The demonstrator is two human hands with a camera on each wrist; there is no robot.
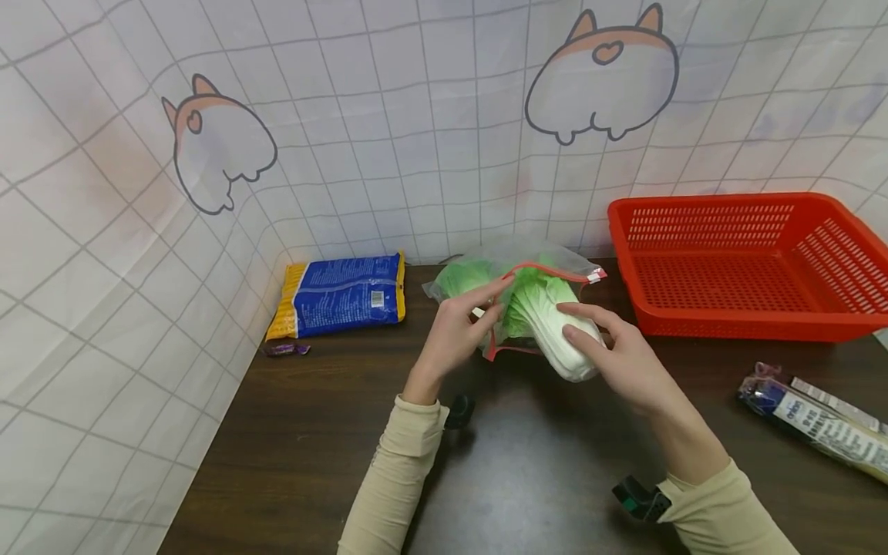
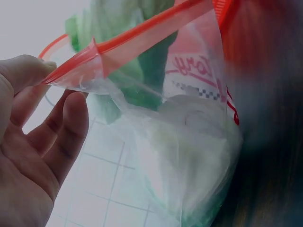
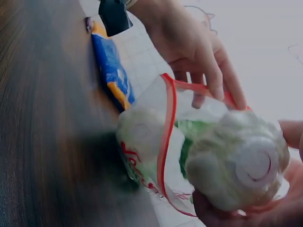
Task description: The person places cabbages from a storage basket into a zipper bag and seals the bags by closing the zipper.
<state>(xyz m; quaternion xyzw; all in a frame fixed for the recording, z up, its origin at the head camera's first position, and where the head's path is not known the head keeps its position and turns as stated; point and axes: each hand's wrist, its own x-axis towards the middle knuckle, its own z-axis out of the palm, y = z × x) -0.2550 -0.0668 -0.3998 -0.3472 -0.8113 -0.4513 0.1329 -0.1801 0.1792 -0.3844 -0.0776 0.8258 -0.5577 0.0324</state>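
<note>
My right hand (image 1: 627, 358) grips a Chinese cabbage (image 1: 558, 335) by its white base, its green leaf end inside the mouth of a clear zip bag (image 1: 530, 245). The bag's red zip edge (image 2: 142, 30) is pinched between the thumb and fingers of my left hand (image 1: 454, 327). In the right wrist view the mouth gapes round the leaves, and the cabbage's round cut base (image 3: 255, 161) faces the camera. Another pale-based vegetable (image 3: 140, 132) lies inside the bag, seen through the plastic. Red lettering (image 2: 191, 66) shows on the bag.
At the back left lies a blue and yellow packet (image 1: 347, 297), with a small purple wrapper (image 1: 286, 350) in front of it. A red plastic basket (image 1: 735, 324) stands at the back right. Nearer, a long clear-wrapped package (image 1: 819, 420) lies on the dark table (image 1: 277, 462).
</note>
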